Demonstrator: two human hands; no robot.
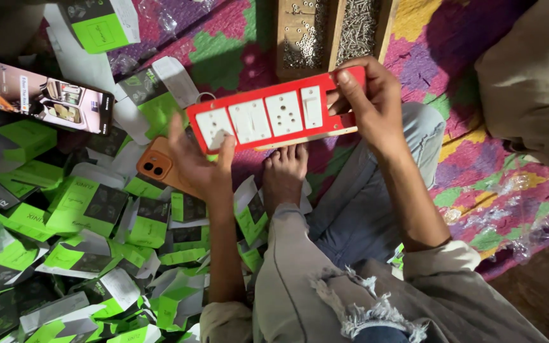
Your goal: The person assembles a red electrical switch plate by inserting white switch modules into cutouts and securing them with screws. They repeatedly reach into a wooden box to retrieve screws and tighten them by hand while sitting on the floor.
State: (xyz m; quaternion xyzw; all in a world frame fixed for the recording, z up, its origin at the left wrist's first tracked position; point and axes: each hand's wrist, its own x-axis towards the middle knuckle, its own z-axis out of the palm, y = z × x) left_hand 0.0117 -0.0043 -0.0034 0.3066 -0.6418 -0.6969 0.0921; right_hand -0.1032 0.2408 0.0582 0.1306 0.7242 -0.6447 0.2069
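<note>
I hold a long red switchboard panel (274,105) fitted with several white sockets and switches, level above my lap. My left hand (199,159) grips its left end, thumb pressing on a white socket there. My right hand (366,105) clasps the right end, fingers curled through an empty cut-out. My bare foot (284,174) rests just below the panel.
Many green-and-black small boxes (87,206) lie heaped at the left. An orange phone (159,166) sits under my left hand; a second phone (52,98) with a lit screen lies farther left. A wooden tray of screws (332,28) stands above the panel on a patterned mat (452,70).
</note>
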